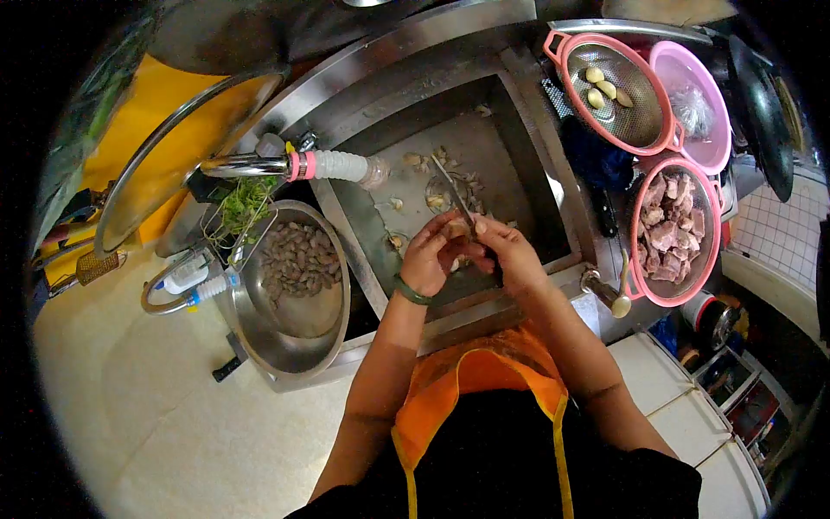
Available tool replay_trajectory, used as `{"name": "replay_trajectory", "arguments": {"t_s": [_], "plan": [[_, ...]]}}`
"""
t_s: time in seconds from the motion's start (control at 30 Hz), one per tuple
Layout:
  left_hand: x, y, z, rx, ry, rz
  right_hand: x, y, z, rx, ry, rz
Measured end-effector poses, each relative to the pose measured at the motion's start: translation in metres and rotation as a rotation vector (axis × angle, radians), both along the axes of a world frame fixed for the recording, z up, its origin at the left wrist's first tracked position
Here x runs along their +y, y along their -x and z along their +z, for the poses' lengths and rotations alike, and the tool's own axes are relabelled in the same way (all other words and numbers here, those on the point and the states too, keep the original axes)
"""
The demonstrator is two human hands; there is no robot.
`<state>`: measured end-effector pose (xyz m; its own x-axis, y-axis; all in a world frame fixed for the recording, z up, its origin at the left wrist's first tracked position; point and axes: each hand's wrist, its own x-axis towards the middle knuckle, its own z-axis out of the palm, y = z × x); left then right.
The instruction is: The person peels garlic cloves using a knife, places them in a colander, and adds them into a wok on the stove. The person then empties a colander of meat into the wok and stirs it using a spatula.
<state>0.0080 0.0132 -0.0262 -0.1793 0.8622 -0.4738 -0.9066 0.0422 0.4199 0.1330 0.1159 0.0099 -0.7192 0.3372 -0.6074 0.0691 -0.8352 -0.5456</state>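
Over the sink [389, 255], my two hands work close together. My left hand [428, 258], with a green bangle at the wrist, has its fingers curled round a small pale piece that looks like a garlic clove, mostly hidden. My right hand [512, 253] is closed on a knife [453, 190], whose narrow blade points up and left between the hands; its handle is covered by the fingers. Below them on the sink floor lie scattered garlic skins [467, 182] and bits of garlic.
A steel bowl [333, 346] of small grey-brown pieces stands left, near greens [242, 208] and a flexible tap [341, 166]. At right are a pink colander [566, 65] with several peeled cloves, a pink colander [718, 233] of meat chunks, and a purple basin [722, 147].
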Motion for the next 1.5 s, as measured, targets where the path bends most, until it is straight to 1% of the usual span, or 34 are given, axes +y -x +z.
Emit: {"name": "replay_trajectory", "arguments": {"t_s": [0.07, 0.17, 0.2, 0.3, 0.37, 0.43, 0.47, 0.57, 0.6, 0.7, 0.77, 0.9, 1.0, 1.1, 1.17, 1.2, 1.27, 1.3, 1.33, 1.4, 1.5], "plan": [[-0.005, 0.001, -0.008, 0.062, 0.065, 0.022, 0.007, -0.003, -0.002, -0.063, -0.055, -0.036], [-0.006, 0.005, 0.0, 0.143, 0.097, 0.07, 0.016, -0.006, -0.002, -0.135, -0.073, -0.194], [-0.007, 0.007, -0.001, 0.161, 0.091, 0.097, 0.021, -0.006, -0.007, -0.064, -0.054, -0.278], [-0.005, 0.01, 0.001, 0.188, 0.084, 0.163, 0.031, -0.004, -0.006, -0.21, -0.273, -0.215], [0.002, 0.009, 0.012, 0.164, 0.098, 0.183, 0.025, -0.003, -0.008, -0.176, -0.482, -0.047], [0.004, 0.007, 0.013, 0.185, 0.112, 0.175, 0.015, 0.002, -0.007, -0.126, -0.721, 0.089], [0.004, 0.007, 0.014, 0.196, 0.121, 0.171, 0.011, 0.002, -0.01, -0.121, -0.898, 0.141], [0.009, 0.01, 0.027, 0.23, 0.136, 0.089, 0.008, 0.004, -0.001, -0.163, -0.931, 0.276], [0.009, 0.01, 0.029, 0.259, 0.147, 0.073, 0.009, 0.006, 0.01, -0.186, -0.876, 0.271], [0.007, 0.011, 0.029, 0.34, 0.186, 0.031, 0.009, 0.002, 0.003, -0.232, -0.971, 0.342], [0.004, 0.013, 0.021, 0.385, 0.211, 0.008, 0.007, 0.0, -0.004, -0.219, -1.006, 0.326], [0.004, 0.012, 0.018, 0.401, 0.102, 0.028, 0.006, -0.001, -0.003, -0.259, -1.012, 0.339], [0.003, 0.011, 0.017, 0.382, 0.085, 0.061, 0.003, -0.002, 0.001, -0.239, -0.917, 0.298], [0.004, 0.01, 0.015, 0.339, 0.093, 0.098, 0.0, -0.004, -0.013, -0.242, -0.963, 0.257], [0.003, 0.009, 0.015, 0.299, 0.087, 0.125, 0.002, -0.004, -0.005, -0.177, -0.839, 0.22], [-0.001, 0.011, 0.01, 0.263, 0.078, 0.094, 0.003, -0.003, -0.001, -0.147, -0.777, 0.201], [-0.01, 0.018, -0.001, 0.192, 0.06, 0.036, 0.01, -0.005, -0.011, -0.172, -0.7, 0.076], [-0.009, 0.018, 0.003, 0.18, 0.051, 0.037, 0.016, -0.005, -0.014, -0.184, -0.66, 0.015], [-0.007, 0.017, 0.008, 0.168, 0.042, 0.038, 0.023, -0.006, -0.01, -0.265, -0.443, -0.025], [-0.005, 0.015, 0.016, 0.175, 0.045, 0.046, 0.03, -0.006, -0.019, -0.232, -0.524, -0.075], [-0.001, 0.01, 0.02, 0.214, 0.067, 0.075, 0.026, -0.01, -0.019, -0.221, -0.635, 0.03]]}}
